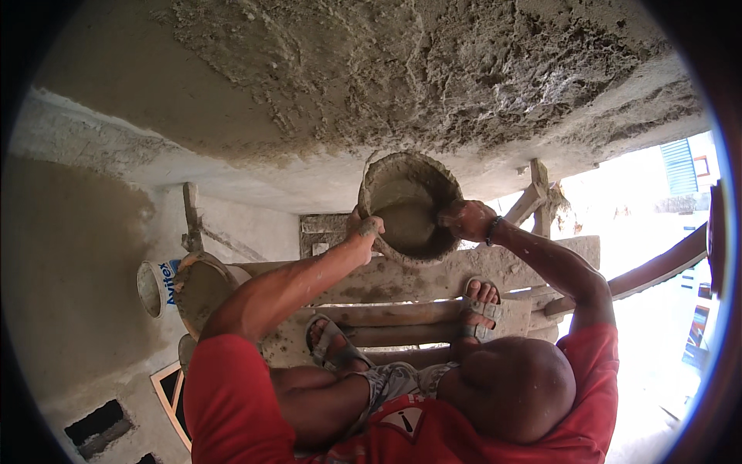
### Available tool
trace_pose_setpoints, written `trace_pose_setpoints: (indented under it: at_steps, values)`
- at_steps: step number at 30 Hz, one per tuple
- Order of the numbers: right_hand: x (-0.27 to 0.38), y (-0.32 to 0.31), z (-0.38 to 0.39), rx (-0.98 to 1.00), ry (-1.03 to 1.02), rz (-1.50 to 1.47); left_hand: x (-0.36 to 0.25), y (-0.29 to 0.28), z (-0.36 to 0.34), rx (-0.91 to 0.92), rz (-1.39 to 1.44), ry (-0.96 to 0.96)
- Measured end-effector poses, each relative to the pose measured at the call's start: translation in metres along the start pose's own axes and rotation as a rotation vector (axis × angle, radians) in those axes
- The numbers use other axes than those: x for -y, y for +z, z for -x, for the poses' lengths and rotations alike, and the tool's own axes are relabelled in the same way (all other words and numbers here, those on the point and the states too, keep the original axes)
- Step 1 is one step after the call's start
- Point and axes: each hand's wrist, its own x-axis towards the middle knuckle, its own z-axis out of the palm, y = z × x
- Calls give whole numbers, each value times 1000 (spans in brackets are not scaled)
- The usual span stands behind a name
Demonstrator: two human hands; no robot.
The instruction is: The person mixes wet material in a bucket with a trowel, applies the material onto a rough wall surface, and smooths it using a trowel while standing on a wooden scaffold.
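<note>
A round, mortar-caked bucket (371,185) is tilted so that its mouth faces me, just below the rough mortar surface. Wet grey mortar (410,226) lies inside it. My left hand (366,234) grips its left rim, thumb over the edge. On the opposite side, my right hand (468,221) is closed at the right rim, its fingers reaching over the inside. Whether those fingers hold the rim or a tool in the mortar is hidden. Above the bucket spreads the wall or ceiling surface (417,77), coated with mortar, smooth at left and coarse at right.
My sandalled feet stand on wooden scaffold planks (386,278). To the left sit a mortar-filled container (202,290) and a white bucket (151,290) on its side. Wooden props (539,197) rise at right, beside a bright open edge. A curved dark beam (657,271) crosses there.
</note>
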Motion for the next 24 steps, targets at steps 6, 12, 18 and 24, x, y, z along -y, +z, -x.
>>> trace_pose_setpoints:
  at_steps: [6, 12, 18, 24]
  values:
    - [-3, -58, 18, -143, 22, -30, 35, 3, -45, 6, 125, -142]
    - [6, -143, 33, -11, -91, -239, 44, 4, -61, 0, 128, -168]
    - [-41, -164, -17, -174, 109, 113, 47, 5, -83, -40, 40, -237]
    - [-7, -198, 26, -484, -180, 6, 28, 9, -71, -100, 21, -230]
